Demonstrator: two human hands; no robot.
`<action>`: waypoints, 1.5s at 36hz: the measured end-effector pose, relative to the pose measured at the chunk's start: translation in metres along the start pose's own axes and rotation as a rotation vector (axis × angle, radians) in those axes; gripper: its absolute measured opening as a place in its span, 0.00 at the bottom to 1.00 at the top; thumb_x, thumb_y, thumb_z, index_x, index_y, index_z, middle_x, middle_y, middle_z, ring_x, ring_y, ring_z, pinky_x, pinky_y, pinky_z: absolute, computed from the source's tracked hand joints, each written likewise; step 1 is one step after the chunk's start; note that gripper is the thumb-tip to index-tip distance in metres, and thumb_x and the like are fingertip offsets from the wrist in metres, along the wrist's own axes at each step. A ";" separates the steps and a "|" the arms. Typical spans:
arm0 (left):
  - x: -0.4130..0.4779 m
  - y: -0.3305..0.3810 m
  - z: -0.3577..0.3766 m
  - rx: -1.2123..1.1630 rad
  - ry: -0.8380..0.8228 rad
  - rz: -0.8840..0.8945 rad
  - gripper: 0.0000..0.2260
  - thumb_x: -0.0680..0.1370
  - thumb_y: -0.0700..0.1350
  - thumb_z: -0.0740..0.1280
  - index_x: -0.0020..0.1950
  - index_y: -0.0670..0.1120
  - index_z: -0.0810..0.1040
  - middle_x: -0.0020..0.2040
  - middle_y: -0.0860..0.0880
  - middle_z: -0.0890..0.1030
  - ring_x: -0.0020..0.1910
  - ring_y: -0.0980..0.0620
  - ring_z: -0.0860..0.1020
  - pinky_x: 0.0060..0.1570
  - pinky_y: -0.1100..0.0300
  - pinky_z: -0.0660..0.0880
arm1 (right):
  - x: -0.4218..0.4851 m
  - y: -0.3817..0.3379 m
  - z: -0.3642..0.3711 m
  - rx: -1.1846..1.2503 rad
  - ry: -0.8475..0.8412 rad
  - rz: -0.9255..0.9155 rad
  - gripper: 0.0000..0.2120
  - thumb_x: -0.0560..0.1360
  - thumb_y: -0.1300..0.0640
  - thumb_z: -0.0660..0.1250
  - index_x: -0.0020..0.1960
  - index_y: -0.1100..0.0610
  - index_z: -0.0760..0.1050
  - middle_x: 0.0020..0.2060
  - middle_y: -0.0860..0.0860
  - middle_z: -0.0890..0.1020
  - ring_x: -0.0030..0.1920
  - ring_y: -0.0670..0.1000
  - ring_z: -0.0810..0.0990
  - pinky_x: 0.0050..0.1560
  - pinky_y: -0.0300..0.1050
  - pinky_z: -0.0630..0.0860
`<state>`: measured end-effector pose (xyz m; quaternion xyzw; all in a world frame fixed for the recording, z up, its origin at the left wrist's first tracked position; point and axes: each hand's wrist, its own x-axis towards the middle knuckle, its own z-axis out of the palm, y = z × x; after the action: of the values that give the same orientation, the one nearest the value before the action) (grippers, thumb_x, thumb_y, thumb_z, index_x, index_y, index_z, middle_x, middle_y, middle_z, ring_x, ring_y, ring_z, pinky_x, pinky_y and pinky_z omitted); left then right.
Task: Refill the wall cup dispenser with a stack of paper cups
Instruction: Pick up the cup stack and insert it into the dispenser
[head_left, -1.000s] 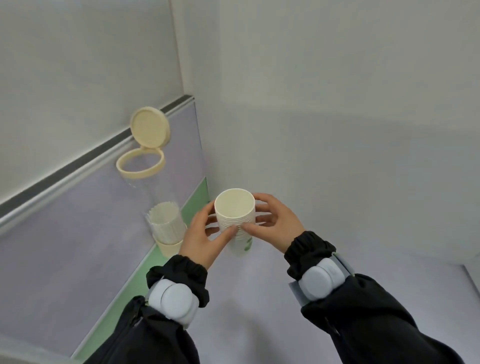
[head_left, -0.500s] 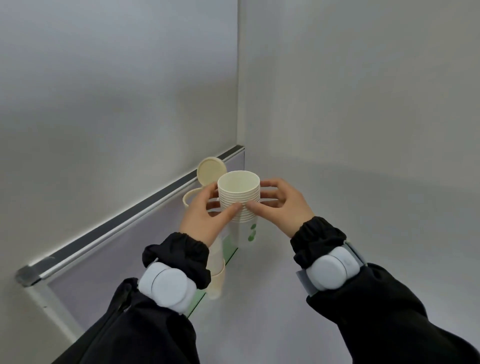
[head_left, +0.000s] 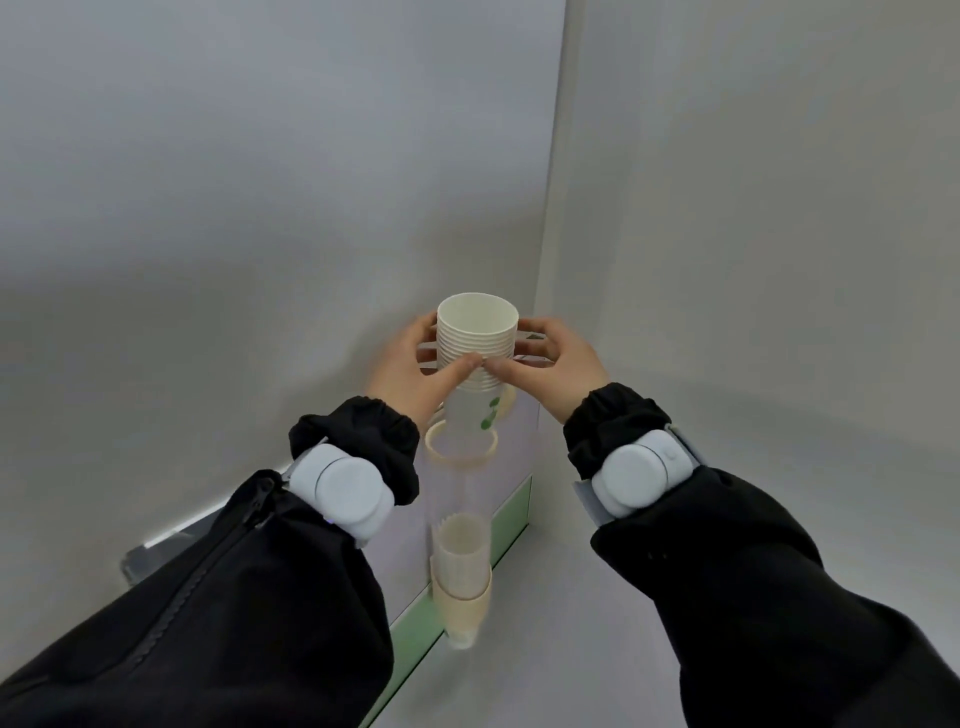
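Both hands hold an upright stack of white paper cups (head_left: 475, 353) with green leaf prints low on its side. My left hand (head_left: 413, 371) grips it from the left, my right hand (head_left: 550, 364) from the right, thumbs meeting in front. The stack's bottom hangs just above the cream top ring (head_left: 460, 447) of the clear wall cup dispenser (head_left: 457, 509). The dispenser's hinged lid (head_left: 508, 402) peeks out behind the stack. A few cups (head_left: 460, 556) sit low inside the tube, above its cream bottom collar (head_left: 462, 603).
The dispenser hangs on a lilac partition panel (head_left: 514, 457) with a green strip (head_left: 511, 512) along its base, in a corner between two grey walls. A metal rail end (head_left: 156, 551) shows beside my left sleeve. Grey wrist bands sit on both arms.
The stack has risen and moved left over the dispenser's open top. The view has tilted, so the dispenser now lies directly below my hands.
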<state>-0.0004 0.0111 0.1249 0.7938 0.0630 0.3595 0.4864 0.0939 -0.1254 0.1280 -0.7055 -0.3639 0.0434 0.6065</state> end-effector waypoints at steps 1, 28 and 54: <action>0.002 -0.004 -0.001 -0.010 -0.004 -0.009 0.24 0.71 0.46 0.70 0.64 0.50 0.68 0.49 0.60 0.72 0.45 0.66 0.72 0.34 0.80 0.67 | 0.003 0.003 0.003 -0.001 -0.002 0.009 0.22 0.62 0.50 0.75 0.52 0.42 0.70 0.47 0.44 0.80 0.49 0.46 0.80 0.51 0.45 0.76; -0.016 -0.079 0.018 0.183 -0.058 -0.193 0.24 0.70 0.45 0.70 0.64 0.49 0.69 0.61 0.47 0.77 0.56 0.52 0.75 0.54 0.60 0.70 | -0.003 0.088 0.034 -0.019 -0.042 0.132 0.25 0.64 0.53 0.74 0.59 0.49 0.71 0.52 0.51 0.80 0.52 0.51 0.79 0.57 0.54 0.75; -0.043 -0.102 0.024 0.258 -0.085 -0.234 0.26 0.68 0.54 0.71 0.62 0.52 0.67 0.52 0.61 0.71 0.53 0.60 0.69 0.50 0.64 0.65 | -0.018 0.105 0.034 -0.185 -0.081 0.106 0.32 0.66 0.49 0.72 0.67 0.51 0.64 0.57 0.44 0.72 0.52 0.45 0.73 0.53 0.43 0.71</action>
<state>0.0083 0.0275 0.0127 0.8514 0.1798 0.2556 0.4212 0.1119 -0.1077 0.0186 -0.7746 -0.3528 0.0704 0.5202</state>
